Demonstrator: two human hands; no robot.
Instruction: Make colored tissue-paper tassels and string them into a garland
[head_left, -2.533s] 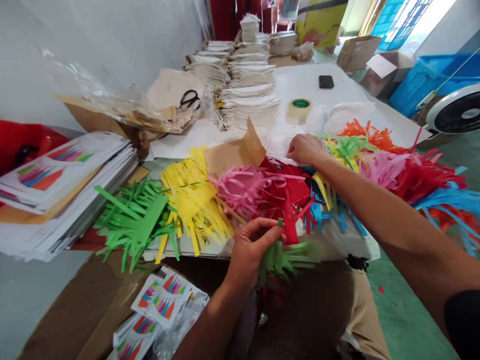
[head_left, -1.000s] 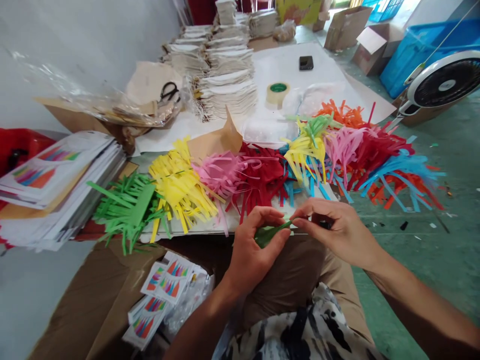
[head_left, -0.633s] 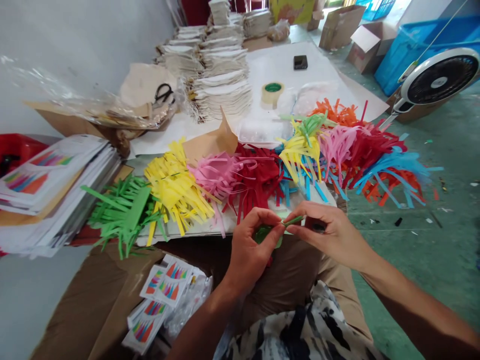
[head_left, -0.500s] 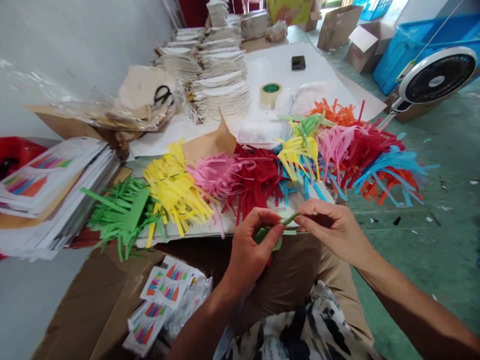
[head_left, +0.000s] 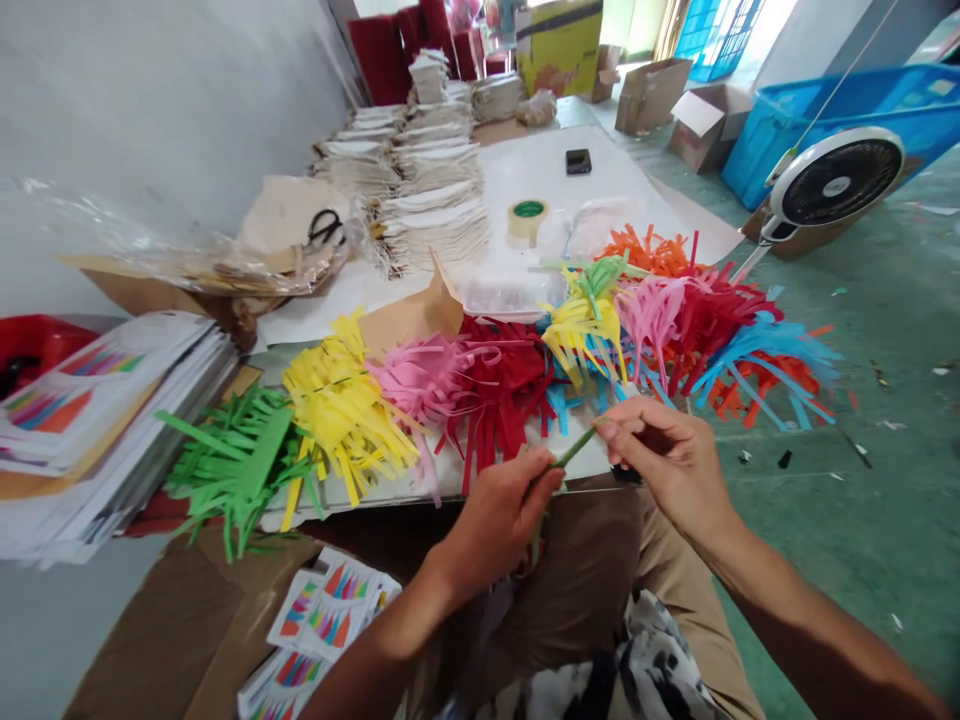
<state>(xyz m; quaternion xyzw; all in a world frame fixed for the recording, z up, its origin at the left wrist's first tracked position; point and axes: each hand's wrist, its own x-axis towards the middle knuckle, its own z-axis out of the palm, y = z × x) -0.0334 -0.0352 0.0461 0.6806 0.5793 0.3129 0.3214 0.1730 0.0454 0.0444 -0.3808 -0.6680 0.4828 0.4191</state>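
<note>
My left hand (head_left: 499, 515) is closed around a green paper tassel (head_left: 576, 447), whose twisted part stretches up to the right. The thumb and fingers of my right hand (head_left: 671, 455) pinch its upper end. Loose green strands hang below my left hand, partly hidden by it. Just beyond my hands, fringed paper lies along the table's front edge: a green bunch (head_left: 244, 440), a yellow bunch (head_left: 341, 400), a pink bunch (head_left: 424, 375) and a red bunch (head_left: 506, 385). Several finished-looking tassels, among them a blue tassel (head_left: 772, 360), are heaped at the right.
Stacked white bundles (head_left: 439, 235), a tape roll (head_left: 529, 220), black scissors (head_left: 325, 227) and a dark phone-like device (head_left: 577, 162) lie farther back. A fan (head_left: 836, 185) stands right. Printed sheets (head_left: 150, 400) are piled left; printed packets (head_left: 322, 610) lie below.
The twisted green part shows longer between my hands. My left hand has turned and closed more, moving slightly down. The whole view has tilted up a little.
</note>
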